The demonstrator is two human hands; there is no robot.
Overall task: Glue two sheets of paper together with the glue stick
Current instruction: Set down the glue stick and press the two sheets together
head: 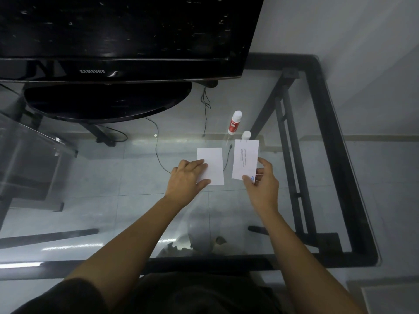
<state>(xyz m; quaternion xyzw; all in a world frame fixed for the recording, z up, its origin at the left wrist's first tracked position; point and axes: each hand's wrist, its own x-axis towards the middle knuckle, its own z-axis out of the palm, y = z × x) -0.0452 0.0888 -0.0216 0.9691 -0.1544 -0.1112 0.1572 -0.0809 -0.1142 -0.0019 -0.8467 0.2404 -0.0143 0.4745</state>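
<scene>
Fingers (199, 165) of left hand (186, 177) flat on blank sheet (214, 164); right hand (260, 180) pinching printed sheet (246, 158) (text unreadable) — SAMSUNG monitor (113, 41) behind

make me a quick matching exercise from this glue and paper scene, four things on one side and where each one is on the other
Things:
1. blank sheet
2. printed sheet
3. glue stick
4. loose white cap

Places:
A. standing on the glass table, behind both sheets
B. pinched in the right hand
C. peeking over the printed sheet's far edge
D. flat under the left hand

Pairs: 1-D, 2-B, 3-A, 4-C
</scene>
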